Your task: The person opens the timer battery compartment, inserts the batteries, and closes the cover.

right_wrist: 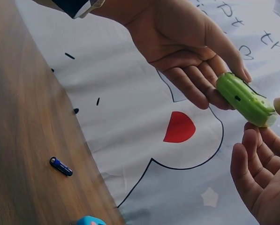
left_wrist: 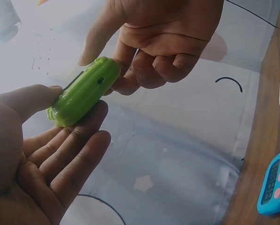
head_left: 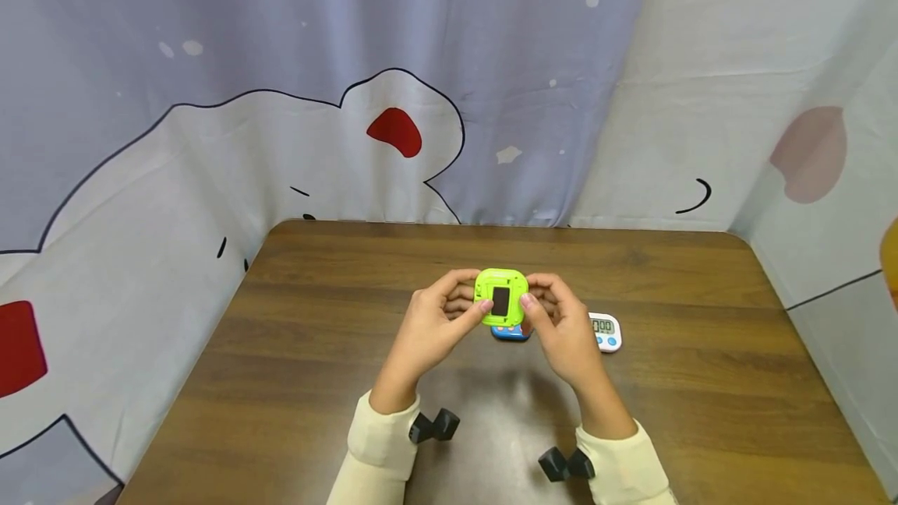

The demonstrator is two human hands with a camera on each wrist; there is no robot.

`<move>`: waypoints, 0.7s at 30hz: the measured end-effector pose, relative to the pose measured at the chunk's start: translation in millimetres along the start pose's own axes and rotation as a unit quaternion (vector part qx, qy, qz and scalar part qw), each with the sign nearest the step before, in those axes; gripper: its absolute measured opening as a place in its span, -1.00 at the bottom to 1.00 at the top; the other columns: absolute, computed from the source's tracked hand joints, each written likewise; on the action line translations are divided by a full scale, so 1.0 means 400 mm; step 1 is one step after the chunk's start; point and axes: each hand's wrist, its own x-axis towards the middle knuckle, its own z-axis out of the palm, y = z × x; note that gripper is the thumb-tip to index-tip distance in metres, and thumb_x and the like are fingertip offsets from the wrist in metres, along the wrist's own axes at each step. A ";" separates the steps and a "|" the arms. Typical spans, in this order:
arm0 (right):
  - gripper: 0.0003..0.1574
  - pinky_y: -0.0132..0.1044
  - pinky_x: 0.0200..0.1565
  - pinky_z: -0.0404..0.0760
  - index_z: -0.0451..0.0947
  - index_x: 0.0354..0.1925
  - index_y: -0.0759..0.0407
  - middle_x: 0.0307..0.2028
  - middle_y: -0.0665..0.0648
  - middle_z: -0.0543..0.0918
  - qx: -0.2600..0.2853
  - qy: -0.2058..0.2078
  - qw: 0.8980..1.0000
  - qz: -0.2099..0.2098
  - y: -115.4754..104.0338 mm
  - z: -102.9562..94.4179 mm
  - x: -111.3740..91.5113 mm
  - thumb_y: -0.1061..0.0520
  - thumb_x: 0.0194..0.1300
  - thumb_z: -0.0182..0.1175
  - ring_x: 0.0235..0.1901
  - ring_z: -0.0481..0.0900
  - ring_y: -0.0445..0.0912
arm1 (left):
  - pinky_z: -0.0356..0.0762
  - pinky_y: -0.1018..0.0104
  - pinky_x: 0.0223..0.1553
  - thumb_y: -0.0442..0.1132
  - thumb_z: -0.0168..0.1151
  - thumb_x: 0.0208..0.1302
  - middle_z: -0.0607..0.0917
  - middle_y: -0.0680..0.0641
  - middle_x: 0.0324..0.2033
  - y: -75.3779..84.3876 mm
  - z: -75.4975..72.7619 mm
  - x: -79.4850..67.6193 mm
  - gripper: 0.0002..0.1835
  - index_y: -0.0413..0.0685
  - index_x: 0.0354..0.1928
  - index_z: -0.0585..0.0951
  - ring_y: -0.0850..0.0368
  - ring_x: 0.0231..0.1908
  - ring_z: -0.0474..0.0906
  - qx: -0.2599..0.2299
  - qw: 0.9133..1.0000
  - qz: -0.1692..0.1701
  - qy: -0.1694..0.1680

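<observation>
A lime-green timer (head_left: 501, 297) with a dark rectangle on the side facing the head camera is held up above the table between both hands. My left hand (head_left: 433, 327) pinches its left edge, thumb on the near face and fingers behind. On the opposite edge my right hand (head_left: 570, 333) grips it the same way. Seen edge-on in the left wrist view, the green timer (left_wrist: 86, 91) shows a small dark slot in its side. Below it on the table lies a blue timer (head_left: 510, 333), partly hidden by the green one. A white timer (head_left: 609, 331) lies beside the right hand.
A small dark-blue battery (right_wrist: 61, 166) lies on the wooden table (head_left: 701, 380), seen only in the right wrist view. Behind the table's far edge hangs a printed curtain (head_left: 533, 100), which also runs along both sides.
</observation>
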 end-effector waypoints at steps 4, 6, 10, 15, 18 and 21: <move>-0.73 -0.25 -0.47 0.64 0.43 -0.01 0.48 -0.34 0.29 0.62 -0.011 0.009 1.000 -0.015 -0.005 0.000 -0.001 0.44 0.32 0.10 -0.52 0.58 0.05 | 0.67 0.28 -0.25 -0.40 0.31 0.26 0.73 -0.21 -0.32 0.006 -0.001 0.000 -0.66 -0.32 0.06 0.55 0.00 -0.34 0.71 -0.005 1.000 0.002 0.004; -0.68 -0.29 -0.45 0.64 0.44 0.02 0.45 -0.34 0.27 0.64 -0.029 0.012 0.999 -0.029 -0.006 0.000 -0.001 0.44 0.29 0.13 -0.49 0.59 -0.04 | 0.68 0.27 -0.25 -0.40 0.32 0.25 0.73 -0.21 -0.32 0.005 0.000 0.000 -0.66 -0.31 0.06 0.56 -0.01 -0.34 0.71 -0.006 1.000 0.003 0.006; -0.65 -0.31 -0.42 0.63 0.46 0.01 0.40 -0.37 0.21 0.64 -0.082 0.017 0.995 -0.057 -0.010 0.000 -0.003 0.41 0.24 0.20 -0.48 0.59 -0.14 | 0.68 0.23 -0.25 -0.39 0.32 0.25 0.73 -0.21 -0.32 0.005 0.003 -0.001 -0.66 -0.32 0.05 0.56 -0.01 -0.35 0.71 -0.006 1.000 0.004 0.006; -0.74 -0.32 -0.47 0.61 0.47 -0.11 0.39 -0.46 0.13 0.62 -0.118 0.028 0.990 -0.076 -0.013 0.004 -0.005 0.39 0.21 0.23 -0.56 0.54 -0.16 | 0.68 0.19 -0.27 -0.40 0.33 0.24 0.73 -0.22 -0.32 0.005 0.009 -0.002 -0.66 -0.34 0.04 0.55 0.01 -0.36 0.71 -0.005 1.000 0.011 0.005; -0.83 -0.35 -0.59 0.51 0.47 -0.22 0.35 -0.57 0.08 0.56 -0.125 0.037 0.988 -0.077 -0.014 0.005 -0.006 0.36 0.20 0.23 -0.64 0.47 -0.19 | 0.69 0.19 -0.29 -0.40 0.33 0.24 0.73 -0.21 -0.32 0.006 0.013 -0.002 -0.66 -0.34 0.04 0.55 0.05 -0.37 0.71 -0.005 1.000 0.016 0.001; -0.87 -0.40 -0.68 0.36 0.43 -0.36 0.29 -0.67 0.02 0.45 -0.134 0.046 0.986 -0.082 -0.006 0.003 -0.006 0.33 0.19 0.23 -0.70 0.36 -0.22 | 0.68 0.22 -0.29 -0.39 0.33 0.24 0.73 -0.20 -0.32 0.007 0.018 -0.002 -0.65 -0.33 0.05 0.55 0.08 -0.37 0.71 -0.005 1.000 0.017 -0.003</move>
